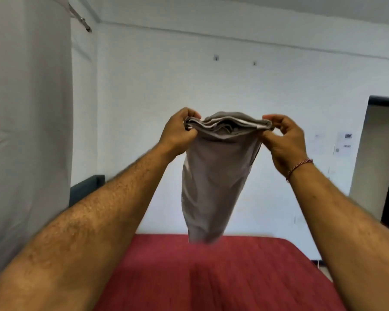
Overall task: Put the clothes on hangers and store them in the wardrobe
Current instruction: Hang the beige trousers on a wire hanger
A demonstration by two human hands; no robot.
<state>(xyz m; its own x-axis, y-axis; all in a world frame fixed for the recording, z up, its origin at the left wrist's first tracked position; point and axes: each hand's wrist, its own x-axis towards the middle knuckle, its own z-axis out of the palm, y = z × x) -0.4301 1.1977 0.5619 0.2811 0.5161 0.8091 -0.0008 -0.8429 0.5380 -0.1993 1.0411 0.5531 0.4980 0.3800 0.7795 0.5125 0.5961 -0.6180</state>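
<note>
A white wall is filling most of the view, with a pale curtain hanging down the left side from a rod near the ceiling. A bed under a red cover is spreading across the bottom, its far edge running along the wall. A dark doorway is showing at the right edge, and a dark piece of furniture is peeking out between the curtain and the left arm.

Both bare forearms are reaching up and forward from the lower corners. Between them a grey garment is hanging in the air above the far edge of the bed, its lower end blurred and just overlapping that edge in the view; whether it is touching the bed cannot be told. Its top is bunched in folds and stretched flat between the hands.

The left hand is pinching the left end of the bunched top, fingers curled round the cloth. The right hand is pinching the right end in the same closed grip. A red and white thread is circling the right wrist. Small papers are sticking to the wall near the doorway.
</note>
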